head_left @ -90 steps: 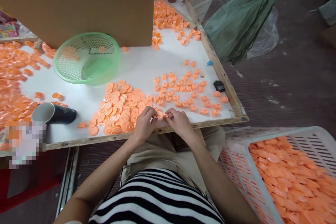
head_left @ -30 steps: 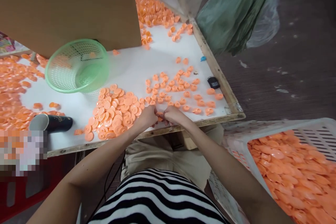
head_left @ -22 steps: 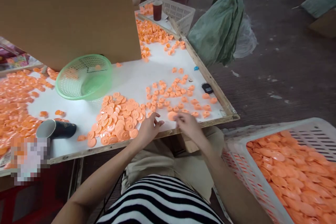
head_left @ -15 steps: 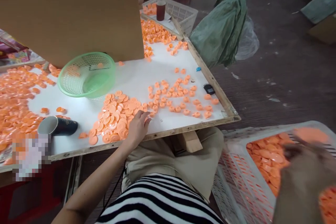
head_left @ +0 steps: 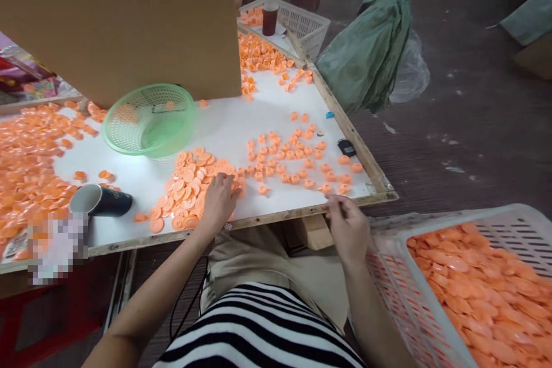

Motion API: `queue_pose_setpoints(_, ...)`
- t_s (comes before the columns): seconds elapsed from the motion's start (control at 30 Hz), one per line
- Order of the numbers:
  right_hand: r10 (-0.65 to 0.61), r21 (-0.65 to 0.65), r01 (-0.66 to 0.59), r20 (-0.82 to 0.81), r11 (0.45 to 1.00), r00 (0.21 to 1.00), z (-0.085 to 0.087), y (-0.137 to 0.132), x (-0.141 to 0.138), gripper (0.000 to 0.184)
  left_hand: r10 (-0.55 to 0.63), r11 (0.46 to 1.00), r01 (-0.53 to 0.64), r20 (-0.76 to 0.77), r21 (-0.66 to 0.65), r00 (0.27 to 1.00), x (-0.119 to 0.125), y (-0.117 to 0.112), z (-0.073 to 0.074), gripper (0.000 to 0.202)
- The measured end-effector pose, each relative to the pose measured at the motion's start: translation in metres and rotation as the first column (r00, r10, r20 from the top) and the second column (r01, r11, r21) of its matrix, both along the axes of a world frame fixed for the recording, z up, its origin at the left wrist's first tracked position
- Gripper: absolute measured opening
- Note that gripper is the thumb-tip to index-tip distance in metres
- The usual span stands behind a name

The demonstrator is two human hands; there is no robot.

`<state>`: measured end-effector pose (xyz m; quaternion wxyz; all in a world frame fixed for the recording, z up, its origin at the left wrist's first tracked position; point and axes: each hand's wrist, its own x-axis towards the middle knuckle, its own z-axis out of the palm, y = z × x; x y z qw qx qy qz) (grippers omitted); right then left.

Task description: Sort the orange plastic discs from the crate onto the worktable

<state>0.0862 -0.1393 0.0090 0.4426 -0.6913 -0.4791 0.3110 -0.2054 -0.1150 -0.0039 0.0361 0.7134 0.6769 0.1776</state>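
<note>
My left hand [head_left: 221,198] lies over the right side of a pile of flat orange discs [head_left: 186,187] on the white tabletop, fingers bent and a little apart. Its fingertips touch or nearly touch the pieces there; nothing is visibly gripped. My right hand [head_left: 348,227] is at the table's front edge, thumb and fingers curled in close together. Nothing shows between them. Small cup-shaped orange pieces [head_left: 299,154] are scattered between and beyond both hands. One orange piece [head_left: 263,190] sits apart, right of my left hand.
A white crate [head_left: 513,213] of orange discs stands low at right. A green basket [head_left: 149,146], a dark cup on its side [head_left: 110,201] and a large cardboard panel [head_left: 150,23] are on the table. A wooden rim [head_left: 353,144] borders it, with a black object [head_left: 346,148] alongside.
My right hand has moved left from above the crate to the table's front edge. My left hand has shifted slightly left and up over the disc pile.
</note>
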Motion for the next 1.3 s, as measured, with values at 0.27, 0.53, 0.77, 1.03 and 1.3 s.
queue_pose_setpoints(0.27, 0.539, -0.033, -0.585, 0.437, 0.810, 0.720, -0.024, 0.042, -0.096, 0.034, -0.010, 1.000, 0.012, -0.061, 0.028, 0.998, -0.022, 0.007, -0.001, 0.018)
queue_pose_setpoints(0.53, 0.565, -0.137, -0.581, 0.488, 0.802, 0.665, -0.026, 0.037, -0.096, 0.022, 0.097, 0.992, -0.120, 0.385, 0.037, 0.918, -0.020, 0.007, 0.012, 0.023)
queue_pose_setpoints(0.77, 0.541, -0.052, -0.539, 0.117, 0.841, 0.833, -0.018, 0.029, -0.086, 0.023, 0.140, 0.962, 0.128, 0.837, -0.241, 0.528, 0.037, -0.002, -0.004, 0.025)
queue_pose_setpoints(1.03, 0.503, -0.327, -0.438, 0.145, 0.837, 0.852, -0.017, 0.042, -0.089, 0.004, 0.203, 0.907, 0.165, 0.747, -0.387, 0.633, 0.052, 0.003, -0.012, 0.018)
queue_pose_setpoints(1.3, 0.575, -0.389, -0.532, -0.006, 0.752, 0.818, -0.018, 0.052, -0.079, 0.004, 0.293, 0.825, 0.307, 0.825, -0.474, 0.484, 0.048, 0.008, -0.018, 0.018)
